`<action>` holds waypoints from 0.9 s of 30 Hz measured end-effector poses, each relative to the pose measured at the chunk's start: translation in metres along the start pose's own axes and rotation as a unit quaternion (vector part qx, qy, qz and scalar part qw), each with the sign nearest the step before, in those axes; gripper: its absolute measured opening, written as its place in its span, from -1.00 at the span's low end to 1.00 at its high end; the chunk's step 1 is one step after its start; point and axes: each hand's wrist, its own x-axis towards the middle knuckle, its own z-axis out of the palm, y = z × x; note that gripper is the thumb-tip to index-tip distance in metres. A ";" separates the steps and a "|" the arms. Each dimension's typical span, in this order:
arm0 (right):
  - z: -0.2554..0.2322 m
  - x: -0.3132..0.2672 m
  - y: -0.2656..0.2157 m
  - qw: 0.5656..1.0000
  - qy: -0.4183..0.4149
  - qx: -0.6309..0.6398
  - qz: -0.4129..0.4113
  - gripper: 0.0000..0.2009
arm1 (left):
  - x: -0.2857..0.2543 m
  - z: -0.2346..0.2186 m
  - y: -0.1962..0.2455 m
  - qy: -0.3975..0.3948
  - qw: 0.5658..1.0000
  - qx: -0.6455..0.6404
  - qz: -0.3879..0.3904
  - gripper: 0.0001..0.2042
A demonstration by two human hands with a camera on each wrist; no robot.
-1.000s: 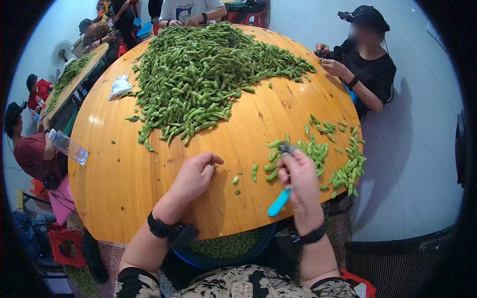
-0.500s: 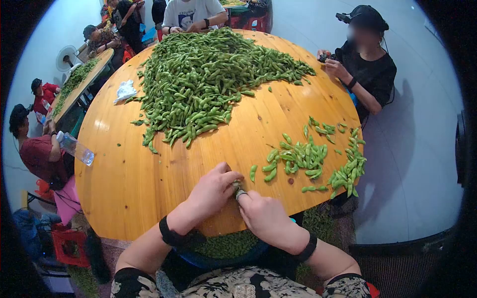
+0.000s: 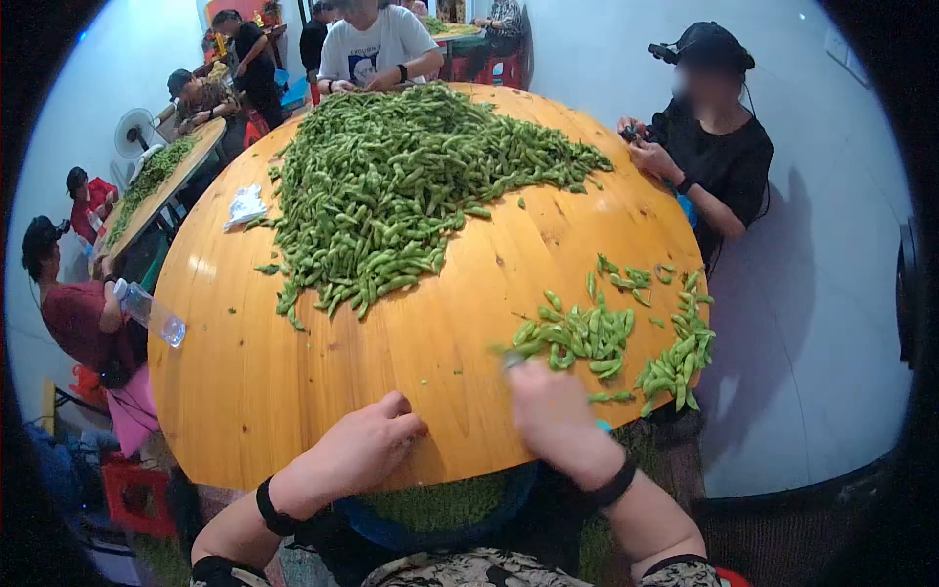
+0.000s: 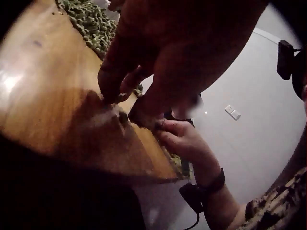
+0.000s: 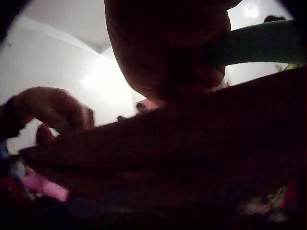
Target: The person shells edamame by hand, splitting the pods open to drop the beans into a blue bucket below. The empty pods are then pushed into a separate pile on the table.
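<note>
At the pods on the right of the round table, my right hand (image 3: 558, 416) grips a tool with a turquoise handle (image 5: 268, 44); its small grey metal head (image 3: 513, 360) is blurred, close to a green soybean pod (image 3: 528, 346). The small heap of pods (image 3: 597, 338) lies just beyond. My left hand (image 3: 367, 445) is low over the table's near edge with its fingers bent. In the left wrist view a small greenish bit (image 4: 123, 117) shows by the left fingertips (image 4: 111, 93); I cannot tell whether they hold it.
A big mound of pods (image 3: 381, 196) covers the far part of the wooden table (image 3: 274, 411). More pods (image 3: 680, 367) lie along the right edge. A blue basin (image 3: 509, 514) with green contents stands below the near edge. A person (image 3: 719, 147) sits at right, another (image 3: 377, 49) opposite.
My right hand went from the pods to my left hand, where the two met, then back to the pods. The left hand moved right to meet it, then drew back left and lower.
</note>
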 end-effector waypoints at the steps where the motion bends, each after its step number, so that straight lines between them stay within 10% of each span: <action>1: 0.000 0.002 0.018 0.999 0.003 -0.014 0.052 -0.91 | 0.004 -0.006 0.000 -0.002 1.000 0.012 0.027 -0.81; 8: -0.022 -0.009 0.028 0.991 0.043 0.072 0.108 -0.90 | 0.099 -0.017 -0.069 0.249 0.954 0.158 -0.053 -0.77; 18: -0.005 0.005 0.004 0.965 0.084 0.249 0.022 -0.77 | 0.106 -0.016 -0.077 0.230 0.957 0.160 -0.068 -0.83; 22: -0.003 0.027 -0.008 0.845 -0.008 0.521 0.124 -0.80 | 0.076 0.001 -0.042 0.229 0.953 -0.193 -0.041 -0.77; 24: -0.001 0.031 -0.016 0.771 -0.063 0.608 0.176 -0.79 | 0.067 0.005 -0.025 0.131 0.845 -0.490 -0.172 -0.79; 27: -0.004 0.032 -0.028 0.680 -0.091 0.699 0.201 -0.78 | 0.063 0.016 -0.029 0.130 0.856 -0.470 -0.171 -0.80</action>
